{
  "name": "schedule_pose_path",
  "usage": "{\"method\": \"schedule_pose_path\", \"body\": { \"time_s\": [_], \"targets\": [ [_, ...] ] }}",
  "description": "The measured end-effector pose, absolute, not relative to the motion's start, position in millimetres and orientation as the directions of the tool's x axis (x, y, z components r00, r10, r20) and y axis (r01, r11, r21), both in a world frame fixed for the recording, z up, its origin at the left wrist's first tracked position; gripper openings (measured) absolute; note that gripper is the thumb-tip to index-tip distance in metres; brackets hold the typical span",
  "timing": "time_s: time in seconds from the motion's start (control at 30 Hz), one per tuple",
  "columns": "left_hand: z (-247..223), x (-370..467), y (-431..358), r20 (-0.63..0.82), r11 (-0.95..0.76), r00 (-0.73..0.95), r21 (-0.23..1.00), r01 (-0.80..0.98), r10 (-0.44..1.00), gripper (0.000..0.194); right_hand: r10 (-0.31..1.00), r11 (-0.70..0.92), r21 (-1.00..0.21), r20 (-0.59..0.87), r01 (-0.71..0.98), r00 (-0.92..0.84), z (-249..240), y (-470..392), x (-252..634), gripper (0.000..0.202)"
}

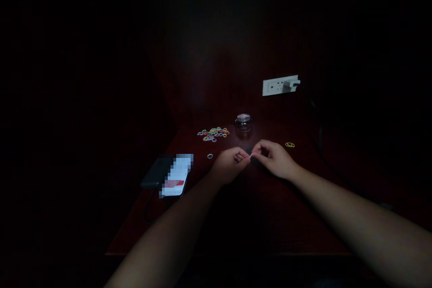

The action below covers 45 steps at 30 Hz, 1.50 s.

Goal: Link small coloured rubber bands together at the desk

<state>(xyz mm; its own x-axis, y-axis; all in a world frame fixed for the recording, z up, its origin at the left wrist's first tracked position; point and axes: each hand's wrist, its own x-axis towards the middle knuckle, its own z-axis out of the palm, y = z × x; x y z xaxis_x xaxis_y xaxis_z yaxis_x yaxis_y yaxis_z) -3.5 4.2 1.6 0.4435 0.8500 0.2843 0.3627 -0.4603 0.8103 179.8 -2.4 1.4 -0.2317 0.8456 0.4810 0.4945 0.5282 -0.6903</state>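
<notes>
My left hand [231,164] and my right hand [272,157] meet above the dark red table, fingertips pinched close together. Between them runs a small pale pink band [250,155], gripped at either end. Behind my left hand lies a pile of colourful small bands [214,134]. One pale blue band [209,156] sits apart, just left of my left hand. Yellow bands [289,145] rest to the right, beyond my right wrist. A small clear round container [243,122] with a lid stands at the back, behind both hands.
A lit phone [178,175] lies at the left on the table [270,229], beside a dark flat object [157,172] with a cable. A white wall socket [280,85] holds a plug, its dark cable running down the right side.
</notes>
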Motion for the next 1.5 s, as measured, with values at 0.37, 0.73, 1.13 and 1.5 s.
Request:
{"method": "schedule_pose_path", "body": {
  "time_s": [0.37, 0.73, 1.13, 1.5],
  "targets": [
    [-4.0, -5.0, 6.1, 0.324, -0.487, 0.413, 0.781, 0.391, 0.851, 0.018, 0.848, 0.526, -0.741, 0.415, 0.418, -0.331, -0.1, -3.4, 176.9, 0.013],
    [0.3, -4.8, 4.1, 0.364, -0.528, 0.425, 0.76, 0.38, 0.829, 0.013, 0.834, 0.548, -0.735, 0.444, 0.399, -0.328, 1.8, -4.8, 175.6, 0.014],
    [-3.8, -7.3, 9.4, 0.422, -0.568, 0.391, 0.706, 0.424, 0.818, 0.013, 0.858, 0.503, -0.789, 0.406, 0.352, -0.315, -0.4, -2.6, 174.9, 0.021],
    [-4.3, -7.0, 9.3, 0.424, -0.588, 0.422, 0.687, 0.427, 0.801, 0.012, 0.858, 0.497, -0.784, 0.378, 0.371, -0.348, 0.6, -5.8, 172.7, 0.023]
  ]
}}
